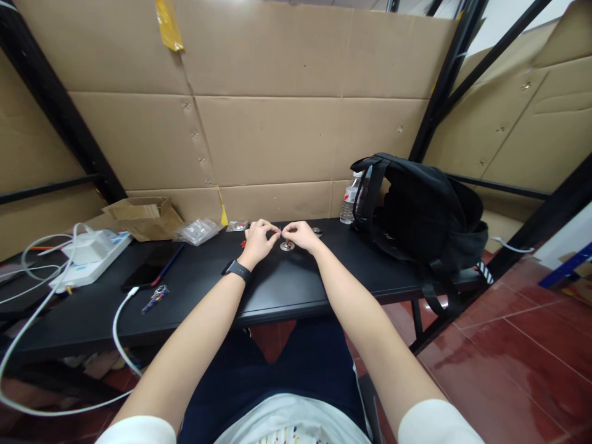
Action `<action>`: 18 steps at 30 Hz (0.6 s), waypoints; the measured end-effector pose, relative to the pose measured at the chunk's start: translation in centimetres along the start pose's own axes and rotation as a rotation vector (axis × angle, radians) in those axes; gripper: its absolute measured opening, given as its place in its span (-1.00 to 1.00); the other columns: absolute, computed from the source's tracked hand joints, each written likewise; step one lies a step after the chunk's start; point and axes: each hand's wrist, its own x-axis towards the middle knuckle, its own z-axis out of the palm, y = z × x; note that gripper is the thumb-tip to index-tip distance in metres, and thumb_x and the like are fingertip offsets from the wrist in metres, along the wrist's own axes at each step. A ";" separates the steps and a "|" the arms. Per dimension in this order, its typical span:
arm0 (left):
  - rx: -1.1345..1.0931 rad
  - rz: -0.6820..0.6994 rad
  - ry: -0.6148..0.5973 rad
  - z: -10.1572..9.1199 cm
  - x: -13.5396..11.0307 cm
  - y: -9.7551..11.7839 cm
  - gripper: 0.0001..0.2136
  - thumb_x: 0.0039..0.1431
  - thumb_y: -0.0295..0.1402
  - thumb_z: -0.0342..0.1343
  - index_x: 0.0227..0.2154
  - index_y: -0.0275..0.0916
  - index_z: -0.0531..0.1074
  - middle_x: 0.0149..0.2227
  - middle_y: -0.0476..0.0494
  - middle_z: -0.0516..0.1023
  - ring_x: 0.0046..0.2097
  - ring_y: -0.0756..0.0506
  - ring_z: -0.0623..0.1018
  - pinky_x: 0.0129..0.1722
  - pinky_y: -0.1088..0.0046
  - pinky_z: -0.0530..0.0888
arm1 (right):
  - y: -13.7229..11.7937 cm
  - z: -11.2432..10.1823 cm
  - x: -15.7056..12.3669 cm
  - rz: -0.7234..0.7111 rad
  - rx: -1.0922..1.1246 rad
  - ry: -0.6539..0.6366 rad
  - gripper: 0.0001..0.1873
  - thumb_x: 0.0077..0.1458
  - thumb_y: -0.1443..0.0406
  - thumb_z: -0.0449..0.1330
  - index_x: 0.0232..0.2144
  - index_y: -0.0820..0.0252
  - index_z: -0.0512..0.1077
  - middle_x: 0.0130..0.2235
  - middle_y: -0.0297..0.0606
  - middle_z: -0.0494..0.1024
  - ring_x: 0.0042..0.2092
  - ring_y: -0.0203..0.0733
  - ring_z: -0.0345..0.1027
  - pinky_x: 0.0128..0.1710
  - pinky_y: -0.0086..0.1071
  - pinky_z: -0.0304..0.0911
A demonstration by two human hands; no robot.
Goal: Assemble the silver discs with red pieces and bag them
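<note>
My left hand (260, 239) and my right hand (300, 234) meet above the black tabletop, thumbs and forefingers pinched close together. Between the fingertips is something thin and tiny, too small to name. Just below them a small round silver metal piece (287, 245) rests on the table. Another small round metal piece (317, 232) lies behind my right hand, partly covered by it. A bit of something red (243, 244) shows at the left edge of my left hand. On my left wrist is a dark watch (236, 269).
Left on the table (277, 290) are a white power strip (95, 262), a phone (150, 266), a keychain (156, 298), a brown paper bag (150, 219) and clear plastic bags (198, 231). A water bottle (349, 200) and black backpack (420, 216) stand right. Cardboard (268, 135) walls the back.
</note>
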 end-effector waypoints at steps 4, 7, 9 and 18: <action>-0.131 -0.024 -0.026 0.0 0.1 0.1 -0.75 0.40 -0.26 -0.04 -0.03 -0.07 0.51 0.01 -0.11 0.56 0.09 -0.17 0.48 0.08 0.24 0.34 | -0.3 -0.2 0.1 -0.037 -0.075 0.013 -0.93 -0.09 0.39 0.28 -0.56 0.24 0.57 -0.42 -0.31 0.57 -0.40 -0.30 0.40 -0.33 -0.46 0.28; -0.084 0.027 -0.171 0.0 0.1 -0.4 -0.78 0.36 -0.18 0.03 -0.11 -0.04 0.55 -0.01 -0.08 0.59 0.06 -0.19 0.51 0.07 0.25 0.36 | -0.4 -0.7 0.2 -0.068 -0.101 0.031 -0.92 -0.11 0.41 0.29 -0.58 0.22 0.56 -0.33 -0.28 0.56 -0.31 -0.27 0.42 -0.24 -0.43 0.30; -0.033 0.050 -0.205 0.1 0.0 -0.8 -0.81 0.27 -0.16 0.14 -0.15 -0.04 0.58 -0.04 -0.08 0.60 0.03 -0.20 0.52 0.06 0.23 0.36 | -0.4 -0.9 0.2 -0.081 -0.087 0.062 -0.91 -0.10 0.42 0.28 -0.59 0.21 0.56 -0.29 -0.27 0.55 -0.25 -0.25 0.42 -0.17 -0.42 0.30; -0.038 0.075 -0.100 0.0 0.3 -1.3 -0.85 0.20 -0.23 0.22 -0.27 -0.11 0.64 -0.16 -0.11 0.62 -0.08 -0.17 0.55 0.01 0.28 0.42 | -0.7 -0.2 0.1 -0.087 0.072 -0.008 -0.92 -0.02 0.33 0.29 -0.50 0.24 0.56 -0.31 -0.26 0.57 -0.32 -0.26 0.43 -0.24 -0.41 0.32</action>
